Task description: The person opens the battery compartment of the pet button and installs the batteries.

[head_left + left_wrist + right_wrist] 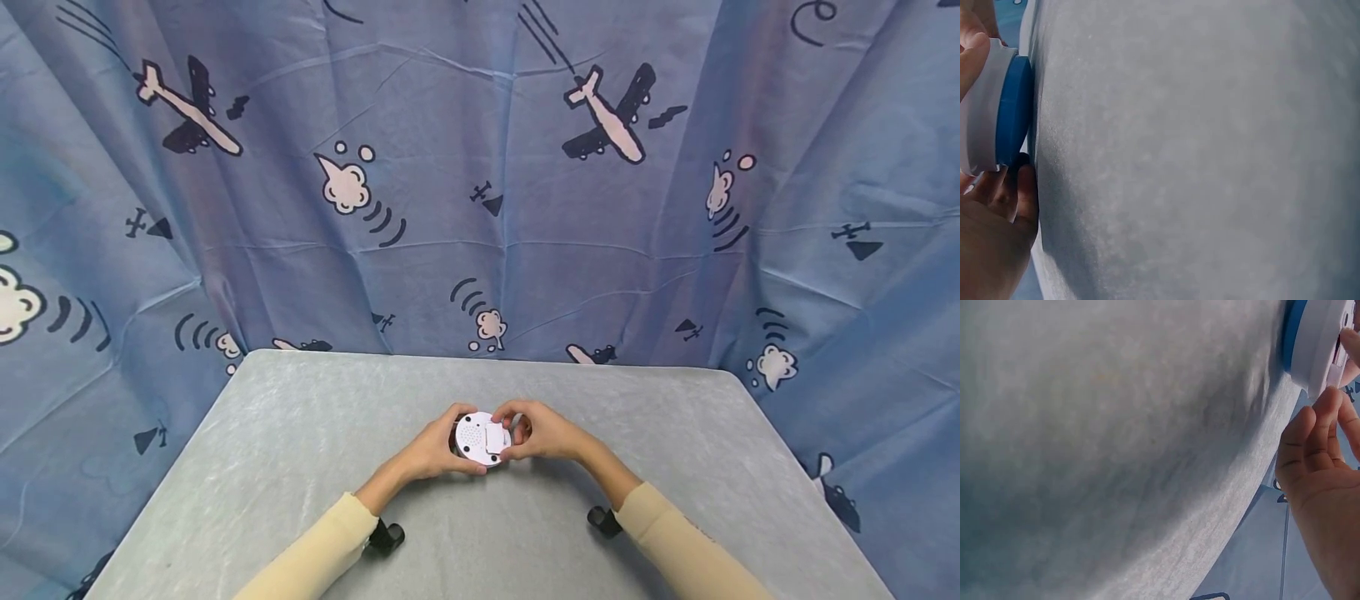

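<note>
A round device [470, 435], white with a speaker grille, small dark feet and a rectangular battery cover [496, 438], is held up with its underside towards the head camera. Its blue side [1014, 112] faces away and shows in both wrist views. My left hand [438, 446] grips the device by its rim, thumb at the near edge and fingers at the far edge. My right hand [542, 431] pinches the cover between thumb and fingertips at the device's right side. The right wrist view shows a dark gap beside the cover, which seems slightly raised.
A grey cloth-covered table [300, 433] lies under the hands. Behind it hangs a blue curtain [420, 250] printed with planes and clouds. Black wrist cameras [386, 537] sit below each forearm.
</note>
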The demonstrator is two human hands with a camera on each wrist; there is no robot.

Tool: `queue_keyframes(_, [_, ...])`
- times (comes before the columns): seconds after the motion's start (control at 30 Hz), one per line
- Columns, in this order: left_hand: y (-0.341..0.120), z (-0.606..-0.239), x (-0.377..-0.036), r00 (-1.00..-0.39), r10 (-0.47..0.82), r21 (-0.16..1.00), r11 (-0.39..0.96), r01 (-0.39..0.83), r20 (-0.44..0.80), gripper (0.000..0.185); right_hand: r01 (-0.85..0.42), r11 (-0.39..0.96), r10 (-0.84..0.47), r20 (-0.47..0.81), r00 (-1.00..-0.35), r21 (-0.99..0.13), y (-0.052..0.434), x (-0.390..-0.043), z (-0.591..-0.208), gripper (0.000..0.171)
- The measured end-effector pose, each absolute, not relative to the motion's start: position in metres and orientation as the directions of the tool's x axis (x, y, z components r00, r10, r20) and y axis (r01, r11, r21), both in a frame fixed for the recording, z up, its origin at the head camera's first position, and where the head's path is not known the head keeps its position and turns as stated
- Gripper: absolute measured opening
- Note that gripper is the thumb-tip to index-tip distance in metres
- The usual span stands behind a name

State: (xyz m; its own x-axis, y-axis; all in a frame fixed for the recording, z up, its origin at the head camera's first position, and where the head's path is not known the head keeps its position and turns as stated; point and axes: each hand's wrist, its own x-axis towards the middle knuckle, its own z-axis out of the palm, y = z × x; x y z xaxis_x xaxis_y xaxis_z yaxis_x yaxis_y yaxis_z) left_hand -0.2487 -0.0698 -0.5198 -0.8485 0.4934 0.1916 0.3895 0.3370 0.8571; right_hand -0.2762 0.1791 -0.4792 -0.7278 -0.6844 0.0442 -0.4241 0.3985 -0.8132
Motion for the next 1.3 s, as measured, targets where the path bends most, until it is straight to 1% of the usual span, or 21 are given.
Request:
queue_keyframes(0.23, [-0.0696, -0.5187, -0.2488, -0.851, 0.492, 0.859, 0.342, 0.381, 0.182, 0.085, -0.445, 0.427, -0.684, 0.04, -0.728, -0.787, 0.1825, -0.276, -0.4747, 0.046])
queue_keyframes(0.6, [-0.0701, -0.5201, -0.2492, -0.855, 0.488, 0.858, 0.35, 0.375, 0.175, 0.084, -0.465, 0.396, -0.682, 0.085, -0.726, -0.792, 0.1853, -0.2753, -0.4767, 0.046])
queue_keyframes(0.8, [-0.07, -0.5198, -0.2491, -0.857, 0.485, 0.853, 0.362, 0.376, 0.171, 0.085, -0.455, 0.381, -0.673, 0.096, -0.734, -0.805, 0.1841, -0.2736, -0.4792, 0.047])
queue_keyframes(0.97, [-0.0696, -0.5193, -0.2484, -0.856, 0.485, 0.849, 0.365, 0.382, 0.177, 0.085, -0.446, 0.359, -0.679, 0.098, -0.727, -0.82, 0.1816, -0.2731, -0.4809, 0.046])
queue_keyframes(1.3, [-0.0702, -0.5196, -0.2484, -0.854, 0.485, 0.852, 0.353, 0.387, 0.187, 0.085, -0.422, 0.366, -0.668, 0.082, -0.74, -0.829, 0.1779, -0.2745, -0.4825, 0.046])
